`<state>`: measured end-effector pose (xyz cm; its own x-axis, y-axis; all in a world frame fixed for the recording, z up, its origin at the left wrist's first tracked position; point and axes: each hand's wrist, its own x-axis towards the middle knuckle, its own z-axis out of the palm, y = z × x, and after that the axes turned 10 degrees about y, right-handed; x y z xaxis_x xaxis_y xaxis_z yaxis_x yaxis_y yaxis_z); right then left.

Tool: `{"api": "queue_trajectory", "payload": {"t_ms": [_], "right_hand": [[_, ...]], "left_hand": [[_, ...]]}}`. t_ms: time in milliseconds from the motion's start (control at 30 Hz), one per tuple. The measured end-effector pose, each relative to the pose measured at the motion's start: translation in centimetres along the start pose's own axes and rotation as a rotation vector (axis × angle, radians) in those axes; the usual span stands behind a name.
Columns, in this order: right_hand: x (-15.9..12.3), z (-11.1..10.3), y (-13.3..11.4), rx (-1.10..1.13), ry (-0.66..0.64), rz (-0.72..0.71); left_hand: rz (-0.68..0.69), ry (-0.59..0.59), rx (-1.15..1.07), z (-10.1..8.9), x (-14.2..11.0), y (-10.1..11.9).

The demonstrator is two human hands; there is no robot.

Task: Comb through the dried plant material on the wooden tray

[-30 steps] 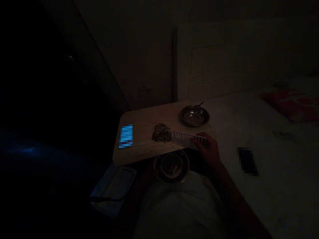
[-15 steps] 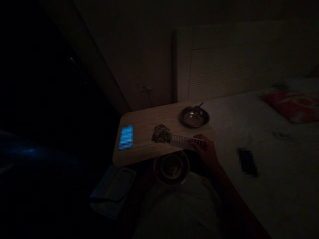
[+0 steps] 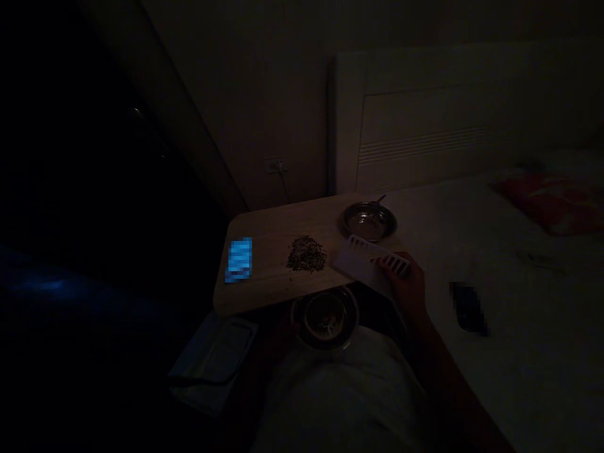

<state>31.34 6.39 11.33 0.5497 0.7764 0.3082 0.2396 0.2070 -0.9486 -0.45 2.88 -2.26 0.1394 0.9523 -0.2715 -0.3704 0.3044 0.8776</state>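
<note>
My right hand [image 3: 406,282] is closed on a flat, pale slotted plastic piece [image 3: 352,261], held over the right front of a small wooden table [image 3: 264,233]. Left of that piece lies a loose heap of small dark bits, like seeds or dried leaves [image 3: 306,255], apart from it. Below the table's front edge, at my lap, is a round metal bowl [image 3: 349,340] with some small bits inside. My left hand [image 3: 284,332], very dark, grips the bowl's left rim; its fingers show only faintly.
A shiny metal dish [image 3: 370,221] with a handle-like piece at its rim stands at the table's back right. A lit blurred screen [image 3: 238,259] lies on the left. A pale packet [image 3: 214,362] is below. On the right, the bed [image 3: 519,371] holds a dark blurred object [image 3: 469,308].
My right hand has moved right with the slotted plastic piece, drawing it away from the heap and turning its face more upward. The bowl and left hand stay in place.
</note>
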Motion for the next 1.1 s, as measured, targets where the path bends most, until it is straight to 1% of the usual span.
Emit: {"api": "queue_trajectory", "payload": {"t_ms": [67,100,167,300,367,467,600,733,867,967,1100], "right_hand": [[0.1,0.0,0.2,-0.007,0.082,-0.013],[0.0,0.0,0.3,-0.010,0.098,-0.013],[-0.2,0.1,0.8,0.000,0.082,0.004],[-1.0,0.8,1.7,0.000,-0.015,0.078],[-1.5,1.4,1.9,-0.007,-0.056,0.114],[-2.1,2.1,2.0,-0.028,-0.096,0.128],[-2.1,2.3,2.2,-0.037,-0.095,0.123],[-1.8,1.7,2.5,-0.049,-0.038,0.115],[-1.8,1.4,2.5,-0.029,0.023,0.135],[-2.2,1.6,2.1,-0.013,-0.006,0.123],[-2.5,2.3,1.8,-0.022,-0.033,0.104]], "left_hand": [[0.008,-0.007,0.009,-0.1,0.1,0.0],[0.006,-0.014,0.007,-0.1,0.1,-0.1],[-0.009,-0.020,0.007,-0.1,0.1,-0.2],[-0.018,0.026,0.019,0.0,0.1,-0.1],[-0.017,0.038,0.026,0.1,0.1,0.1],[-0.018,0.037,0.022,0.3,-0.1,0.4],[-0.045,0.024,-0.003,0.3,-0.3,0.3],[-0.072,-0.002,-0.062,0.5,-0.3,0.2],[-0.068,0.015,-0.036,0.6,-0.3,0.3],[-0.057,0.024,-0.027,0.2,-0.1,0.0],[-0.080,-0.001,-0.008,-0.7,0.2,-0.8]]}}
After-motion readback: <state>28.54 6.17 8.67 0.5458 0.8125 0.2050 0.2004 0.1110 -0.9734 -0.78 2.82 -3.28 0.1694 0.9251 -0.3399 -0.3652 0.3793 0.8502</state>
